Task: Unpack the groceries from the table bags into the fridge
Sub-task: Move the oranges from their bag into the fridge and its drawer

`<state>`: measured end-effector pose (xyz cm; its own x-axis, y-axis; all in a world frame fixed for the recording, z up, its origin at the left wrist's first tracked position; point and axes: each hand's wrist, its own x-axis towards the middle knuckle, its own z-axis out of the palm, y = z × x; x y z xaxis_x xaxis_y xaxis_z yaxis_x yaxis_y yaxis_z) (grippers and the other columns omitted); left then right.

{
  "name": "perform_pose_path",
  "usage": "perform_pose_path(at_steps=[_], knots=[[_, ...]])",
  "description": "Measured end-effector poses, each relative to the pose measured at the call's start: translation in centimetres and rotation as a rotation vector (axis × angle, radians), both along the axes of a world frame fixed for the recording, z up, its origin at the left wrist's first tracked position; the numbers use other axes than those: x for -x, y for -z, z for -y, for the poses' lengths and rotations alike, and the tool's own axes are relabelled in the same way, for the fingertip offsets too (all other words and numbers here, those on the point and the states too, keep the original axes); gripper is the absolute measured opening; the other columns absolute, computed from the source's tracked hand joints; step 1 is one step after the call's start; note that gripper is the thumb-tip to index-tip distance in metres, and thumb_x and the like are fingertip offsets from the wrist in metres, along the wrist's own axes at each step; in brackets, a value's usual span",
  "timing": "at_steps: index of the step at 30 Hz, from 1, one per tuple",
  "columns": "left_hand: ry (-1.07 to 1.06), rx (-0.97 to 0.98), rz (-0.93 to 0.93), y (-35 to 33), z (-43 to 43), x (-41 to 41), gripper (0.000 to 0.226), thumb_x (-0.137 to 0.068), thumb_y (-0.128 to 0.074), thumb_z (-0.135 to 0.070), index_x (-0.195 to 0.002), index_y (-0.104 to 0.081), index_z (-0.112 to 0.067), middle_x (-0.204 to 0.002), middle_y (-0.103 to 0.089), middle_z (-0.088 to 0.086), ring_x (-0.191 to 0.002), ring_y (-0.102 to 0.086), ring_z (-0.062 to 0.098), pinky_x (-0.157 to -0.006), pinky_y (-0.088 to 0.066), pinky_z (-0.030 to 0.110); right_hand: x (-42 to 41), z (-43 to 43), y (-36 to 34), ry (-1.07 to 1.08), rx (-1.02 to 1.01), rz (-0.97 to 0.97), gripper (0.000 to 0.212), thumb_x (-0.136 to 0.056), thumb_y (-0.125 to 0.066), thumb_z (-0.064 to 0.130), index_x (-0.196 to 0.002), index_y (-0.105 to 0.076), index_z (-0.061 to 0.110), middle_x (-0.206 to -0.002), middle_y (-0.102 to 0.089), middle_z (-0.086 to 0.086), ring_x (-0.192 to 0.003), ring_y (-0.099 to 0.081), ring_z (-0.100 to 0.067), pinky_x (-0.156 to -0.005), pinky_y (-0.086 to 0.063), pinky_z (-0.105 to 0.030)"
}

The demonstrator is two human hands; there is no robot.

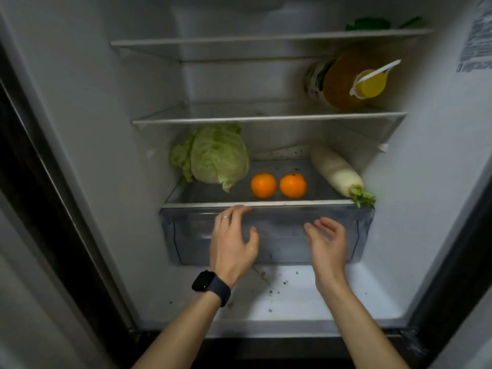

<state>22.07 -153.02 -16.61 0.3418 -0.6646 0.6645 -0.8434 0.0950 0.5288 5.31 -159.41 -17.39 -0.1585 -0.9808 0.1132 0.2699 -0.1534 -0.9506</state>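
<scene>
I look into an open fridge. On the lowest glass shelf (213, 194) lie a green cabbage (215, 155), two oranges (263, 185) (293, 185) and a white radish (336, 173) with its green stub at the front right. Below the shelf is a clear crisper drawer (364, 230). My left hand (233, 241), with a ring and a dark watch on the wrist, has relaxed fingers whose tips reach the drawer's top edge. My right hand (326, 242) hovers open in front of the drawer face and holds nothing.
A big bottle of yellow oil (351, 81) lies on the middle shelf at the right, next to a jar. Green leaves (370, 23) show on the top shelf. The fridge floor (292, 296) below the drawer is white with dark crumbs. A dark door frame runs along the left.
</scene>
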Motion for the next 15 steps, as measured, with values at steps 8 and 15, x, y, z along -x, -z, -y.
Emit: perform_pose_path(at_steps=[8, 15], knots=[[-0.087, -0.143, 0.369, 0.9, -0.6, -2.5, 0.061, -0.085, -0.065, -0.026, -0.143, -0.05, -0.026, -0.142, -0.05, 0.007, -0.131, -0.045, 0.029, -0.108, -0.037, 0.057, -1.9, 1.2, -1.0, -0.362, -0.295, 0.593, 0.032, -0.101, -0.057, 0.026, -0.124, -0.056, 0.005, -0.112, -0.069, -0.011, -0.104, -0.07, -0.023, -0.074, -0.058, -0.028], [-0.188, 0.008, 0.599, 2.8, -2.8, -2.7, 0.072, -0.081, -0.072, -0.016, -0.147, -0.047, -0.022, -0.144, -0.05, 0.01, -0.138, -0.041, 0.03, -0.111, -0.031, 0.055, -1.8, -1.6, -0.3, -0.294, -0.187, 0.556, 0.031, -0.101, -0.057, 0.03, -0.121, -0.056, 0.006, -0.108, -0.067, -0.012, -0.091, -0.073, -0.018, -0.069, -0.058, -0.026]])
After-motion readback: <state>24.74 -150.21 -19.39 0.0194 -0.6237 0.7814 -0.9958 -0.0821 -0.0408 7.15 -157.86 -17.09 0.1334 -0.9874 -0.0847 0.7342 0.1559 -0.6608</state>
